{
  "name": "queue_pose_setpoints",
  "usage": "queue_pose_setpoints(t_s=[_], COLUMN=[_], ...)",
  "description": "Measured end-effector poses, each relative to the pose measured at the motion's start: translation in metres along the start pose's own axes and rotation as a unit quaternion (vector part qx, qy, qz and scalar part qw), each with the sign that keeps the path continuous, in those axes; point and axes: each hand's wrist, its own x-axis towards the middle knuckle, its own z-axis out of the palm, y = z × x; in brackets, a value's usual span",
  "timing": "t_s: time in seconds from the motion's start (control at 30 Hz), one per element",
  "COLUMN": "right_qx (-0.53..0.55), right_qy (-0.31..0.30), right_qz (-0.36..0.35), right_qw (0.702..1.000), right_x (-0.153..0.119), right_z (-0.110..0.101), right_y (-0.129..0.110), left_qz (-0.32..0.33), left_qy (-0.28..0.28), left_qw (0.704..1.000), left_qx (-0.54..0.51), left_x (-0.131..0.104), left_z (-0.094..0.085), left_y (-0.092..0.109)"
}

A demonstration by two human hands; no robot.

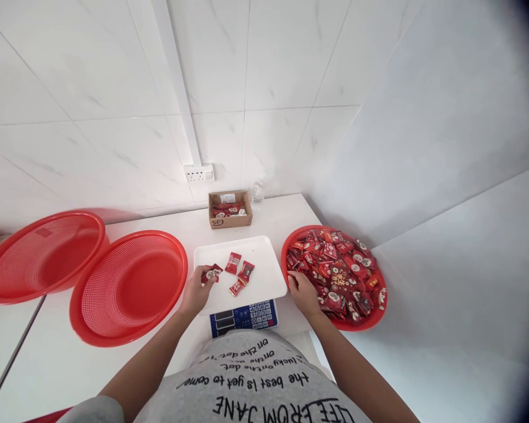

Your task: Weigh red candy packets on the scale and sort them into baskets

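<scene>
Nearest the body is a scale's blue panel [242, 317], with a white tray [267, 258] just beyond. The left hand [196, 291] pinches one red packet [212, 273] over the tray's left side. The right hand [304, 292] is at the left rim of a filled red basket [361, 325]; whether its fingers grip anything cannot be told from this view. Loose packets [233, 262] lie on the tray. Judged handling: light, slick film, possibly crushable contents; best pinched gently across the middle. Farther back, a cardboard box [235, 222] contains similar packets.
</scene>
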Motion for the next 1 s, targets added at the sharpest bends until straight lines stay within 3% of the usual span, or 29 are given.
queue_pose_setpoints(t_s=[0.1, 0.23, 0.33, 0.4, 0.47, 0.53, 0.63, 0.7, 0.77, 0.87, 1.0], right_qx=[0.005, 0.007, 0.007, 0.006, 0.005, 0.006, 0.007, 0.005, 0.004, 0.002, 0.002], right_qy=[0.004, 0.007, 0.005, 0.002, 0.003, 0.004, 0.004, 0.005, 0.006, 0.004, 0.005], right_qz=[-0.004, -0.009, -0.009, -0.009, -0.010, -0.012, -0.009, -0.007, -0.006, -0.007, -0.003], right_qw=[1.000, 1.000, 1.000, 1.000, 1.000, 1.000, 1.000, 1.000, 1.000, 1.000, 1.000], right_x=[0.000, 0.001, 0.001, 0.001, 0.001, 0.001, 0.001, 0.001, 0.001, 0.001, 0.001], right_z=[0.000, 0.001, 0.001, 0.002, 0.002, 0.001, 0.001, 0.001, 0.002, 0.002, 0.003], right_y=[0.000, 0.001, 0.003, 0.004, 0.003, 0.003, 0.002, 0.002, 0.002, 0.003, 0.004], left_qz=[-0.042, -0.105, -0.148, -0.139, -0.094, -0.021, 0.101, 0.170, 0.203, 0.223, 0.273], left_qy=[0.057, 0.167, 0.211, 0.226, 0.223, 0.182, 0.022, -0.086, -0.144, -0.181, -0.196], left_qw=[0.997, 0.980, 0.962, 0.953, 0.946, 0.945, 0.951, 0.937, 0.923, 0.910, 0.897], left_qx=[-0.001, 0.040, 0.092, 0.148, 0.218, 0.272, 0.292, 0.292, 0.294, 0.300, 0.289], left_x=[-0.001, 0.000, 0.002, 0.003, 0.002, -0.002, -0.006, -0.004, 0.004, 0.023, 0.041], left_z=[-0.021, -0.064, -0.095, -0.101, -0.092, -0.067, -0.013, 0.021, 0.046, 0.065, 0.069], left_y=[0.001, 0.004, 0.000, -0.007, -0.016, -0.024, -0.027, -0.022, -0.014, -0.002, 0.008])
